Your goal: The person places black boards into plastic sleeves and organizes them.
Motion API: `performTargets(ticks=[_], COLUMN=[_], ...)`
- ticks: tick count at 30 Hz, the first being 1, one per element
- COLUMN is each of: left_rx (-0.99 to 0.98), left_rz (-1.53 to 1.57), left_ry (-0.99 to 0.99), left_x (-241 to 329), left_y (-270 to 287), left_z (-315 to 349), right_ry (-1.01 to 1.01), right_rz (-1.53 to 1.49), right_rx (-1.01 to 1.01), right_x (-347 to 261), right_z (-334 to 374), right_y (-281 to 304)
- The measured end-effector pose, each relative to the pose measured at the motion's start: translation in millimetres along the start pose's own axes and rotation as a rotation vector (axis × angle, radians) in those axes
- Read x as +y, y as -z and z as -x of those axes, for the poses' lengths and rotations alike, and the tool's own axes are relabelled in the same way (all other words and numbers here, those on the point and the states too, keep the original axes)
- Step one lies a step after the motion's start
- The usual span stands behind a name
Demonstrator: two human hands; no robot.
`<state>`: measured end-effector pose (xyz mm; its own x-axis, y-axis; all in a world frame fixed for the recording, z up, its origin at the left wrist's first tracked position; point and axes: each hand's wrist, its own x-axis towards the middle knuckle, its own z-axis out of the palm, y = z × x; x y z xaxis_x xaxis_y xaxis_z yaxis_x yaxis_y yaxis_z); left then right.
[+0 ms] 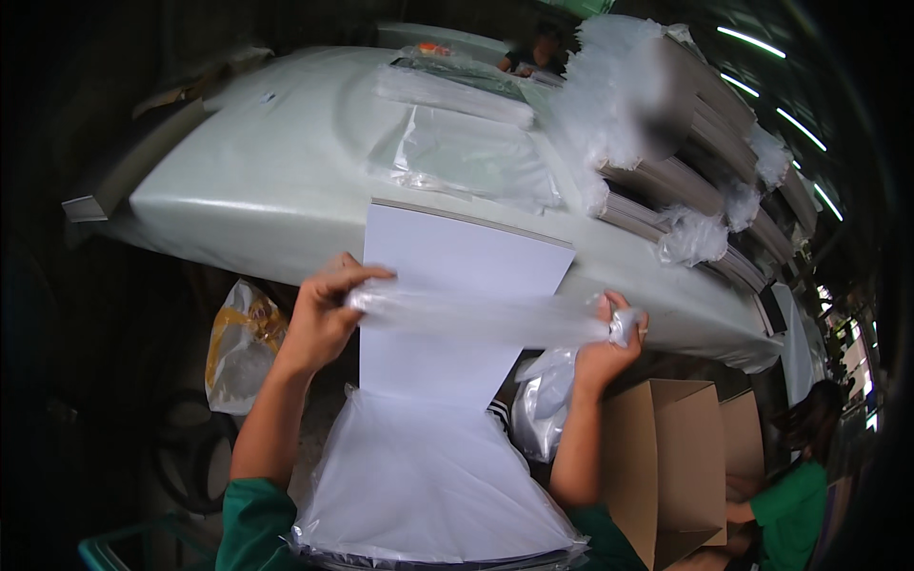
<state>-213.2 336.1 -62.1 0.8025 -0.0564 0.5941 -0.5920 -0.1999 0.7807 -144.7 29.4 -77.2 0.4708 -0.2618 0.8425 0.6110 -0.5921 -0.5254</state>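
Note:
A clear plastic bag (486, 319) is stretched between my two hands, blurred by motion. My left hand (333, 300) pinches one end of it, and my right hand (617, 333) grips the bunched other end. Beneath the bag, a stack of white sheets or boards (457, 247) leans against the table's near edge, reaching down toward my lap. Nearest me, a wide white item in clear plastic wrap (419, 476) lies between my forearms, its lower end spread broad.
A pale covered table (276, 162) carries flat clear bags (466, 152) and tall plastic-topped stacks (695, 171). Open cardboard boxes (685, 457) stand at right, beside a person in green (790, 504). A taped plastic bag (245, 347) hangs left; another person (538, 57) is beyond the table.

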Motion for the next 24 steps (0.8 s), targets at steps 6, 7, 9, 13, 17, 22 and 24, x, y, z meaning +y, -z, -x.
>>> performTargets(ticks=[6,7,9,13,17,22,24], left_rx=[0.243,0.264,0.291,0.397,0.474,0.525,0.535], left_rz=[-0.604,-0.628,-0.550,-0.533,-0.501,-0.463,-0.458], left_ry=[-0.044,-0.071,-0.122,-0.238,-0.293,-0.312,-0.333], left_x=[-15,-22,-26,-38,-41,-45,-44], left_y=[4,1,-2,-7,-12,-14,-17], left_z=[-48,-48,-41,-23,-27,-31,-35], right_ry=[0.156,0.178,0.195,0.178,0.172,0.156,0.178], right_rz=[0.281,0.324,0.265,0.067,0.064,-0.003,-0.013], right_rx=[-0.398,-0.439,-0.394,-0.305,-0.285,-0.235,-0.207], right_x=[-23,-19,-9,-2,-1,3,8], right_z=[-38,-39,-33,-15,-14,-7,-6], right_y=[-20,-20,-17,-19,-25,-38,-41])
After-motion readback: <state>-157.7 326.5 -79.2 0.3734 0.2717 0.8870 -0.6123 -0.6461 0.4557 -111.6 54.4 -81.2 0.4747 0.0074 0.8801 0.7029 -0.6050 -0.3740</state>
